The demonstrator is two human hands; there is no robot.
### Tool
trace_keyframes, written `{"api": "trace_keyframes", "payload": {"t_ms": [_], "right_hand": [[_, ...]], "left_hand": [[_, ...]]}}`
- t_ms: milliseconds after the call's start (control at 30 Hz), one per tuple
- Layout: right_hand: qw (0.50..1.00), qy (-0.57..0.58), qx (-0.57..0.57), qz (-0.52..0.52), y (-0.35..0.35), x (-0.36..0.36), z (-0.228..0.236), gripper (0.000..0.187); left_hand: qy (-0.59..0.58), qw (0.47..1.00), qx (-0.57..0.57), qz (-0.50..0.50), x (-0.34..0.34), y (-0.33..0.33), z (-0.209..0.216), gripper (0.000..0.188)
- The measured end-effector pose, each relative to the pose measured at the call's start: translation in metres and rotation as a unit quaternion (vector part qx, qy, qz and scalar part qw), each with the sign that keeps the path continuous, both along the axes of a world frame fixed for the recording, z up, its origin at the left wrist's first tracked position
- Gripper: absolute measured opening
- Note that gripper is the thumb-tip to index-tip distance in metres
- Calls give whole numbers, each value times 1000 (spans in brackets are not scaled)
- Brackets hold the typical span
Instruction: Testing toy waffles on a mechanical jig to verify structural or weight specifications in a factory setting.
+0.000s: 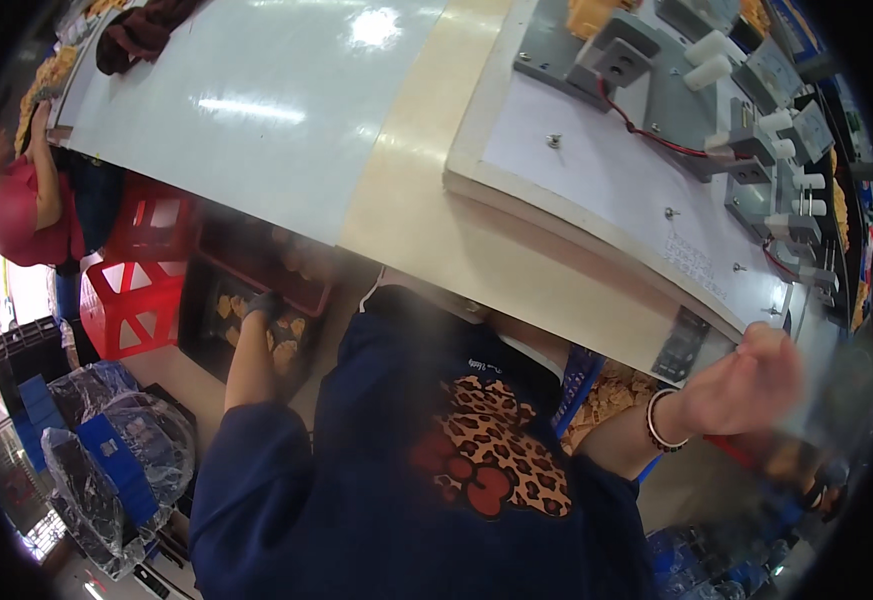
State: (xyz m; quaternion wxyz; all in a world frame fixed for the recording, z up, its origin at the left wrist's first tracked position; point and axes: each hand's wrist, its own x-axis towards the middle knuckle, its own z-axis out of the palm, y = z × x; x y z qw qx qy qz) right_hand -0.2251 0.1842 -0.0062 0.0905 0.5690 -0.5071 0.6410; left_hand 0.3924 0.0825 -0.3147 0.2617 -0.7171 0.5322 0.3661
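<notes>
Bin (192, 312), dark, below near edge of pale table (256, 140); tan pieces (284, 355) lying in it. Left hand (264, 305) down inside bin, among pieces; fingers indistinct, grip cannot be told. Right hand (744, 385) raised beside near corner of white board (596, 170), fingers curled, blurred; whether anything held, cannot tell. Bracelet (650, 422) on right wrist. Grey fixtures (624, 62) mounted on board. Red plastic stool (128, 302) beside bin. Co-worker (41, 215) in red at table's left end.

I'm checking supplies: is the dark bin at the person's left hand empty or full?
Not empty, seemingly only partly filled: tan pieces lie in the dark bin around the left hand, with dark patches showing between them.
</notes>
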Motion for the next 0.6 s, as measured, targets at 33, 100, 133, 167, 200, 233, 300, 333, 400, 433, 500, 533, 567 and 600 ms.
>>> {"api": "trace_keyframes", "payload": {"t_ms": [33,100,133,167,200,233,300,333,400,433,500,533,567,600], "right_hand": [[1000,-5,10,4,2,2,-2,44],[1000,-5,30,2,6,4,-8,43],[999,-27,38,-13,7,5,-12,41],[998,-42,49,-28,8,5,-15,39],[998,-7,47,-43,8,5,-18,38],[996,22,63,-54,8,4,-18,37],[997,-20,58,-36,5,4,-16,36],[998,-22,60,-9,2,6,-14,35],[998,-22,58,9,-6,11,-9,35],[998,-18,43,39,-12,16,-7,34],[999,-4,19,51,-25,27,-3,34],[997,-17,20,72,-32,34,0,33],[995,-31,22,94,-38,40,3,32],[995,-32,19,95,-44,47,6,30]], "left_hand": [[-44,999,3,-26,8,9,-6,47],[-117,993,22,26,25,26,-16,47],[-187,980,21,67,34,34,-23,47],[-187,978,45,79,44,38,-29,47],[-201,953,-67,217,56,39,-34,50],[-213,897,-169,349,65,36,-35,53],[-136,802,-318,488,83,7,-20,58],[-92,736,-436,509,83,-12,-3,62],[-47,619,-571,537,71,-62,56,54],[34,547,-689,474,53,-89,93,53],[116,493,-803,316,-5,-124,174,42],[129,471,-847,207,-48,-131,208,32],[316,451,-811,194,-92,-129,241,25],[426,416,-787,164,-145,-122,261,19]]}}
